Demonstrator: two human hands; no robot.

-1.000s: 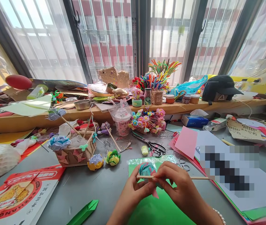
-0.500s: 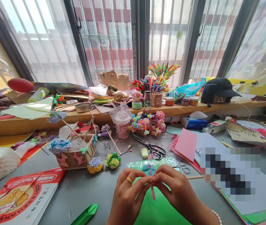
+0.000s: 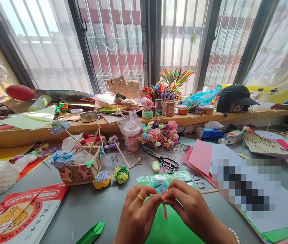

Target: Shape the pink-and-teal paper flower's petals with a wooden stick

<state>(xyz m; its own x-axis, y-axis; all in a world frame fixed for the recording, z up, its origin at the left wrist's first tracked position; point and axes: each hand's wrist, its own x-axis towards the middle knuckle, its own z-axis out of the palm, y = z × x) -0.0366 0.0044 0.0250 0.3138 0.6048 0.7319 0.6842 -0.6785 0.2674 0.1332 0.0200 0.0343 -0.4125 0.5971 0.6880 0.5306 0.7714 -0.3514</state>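
My left hand (image 3: 136, 213) and my right hand (image 3: 188, 206) meet fingertip to fingertip over a green paper sheet (image 3: 171, 230) at the table's front edge. Between them they pinch a small folded paper flower (image 3: 160, 185), teal with pink, mostly hidden by the fingers. A pink paper strip (image 3: 164, 210) hangs down from the pinch. A thin wooden stick (image 3: 209, 191) pokes out to the right from behind my right hand. My left hand wears a gold ring.
Black-handled scissors (image 3: 168, 162) and small silver scissors (image 3: 197, 182) lie just beyond the hands. A paper basket (image 3: 79, 171) with flowers on sticks stands left; two paper flowers (image 3: 112, 177) lie beside it. A pink sheet (image 3: 201, 156) and stacked papers sit right. A folded green piece (image 3: 91, 234) lies front left.
The stick, held level across both hands a second ago, now shows only at the right. Both hands have closed tighter around the flower, and my left hand has turned so its ring shows.
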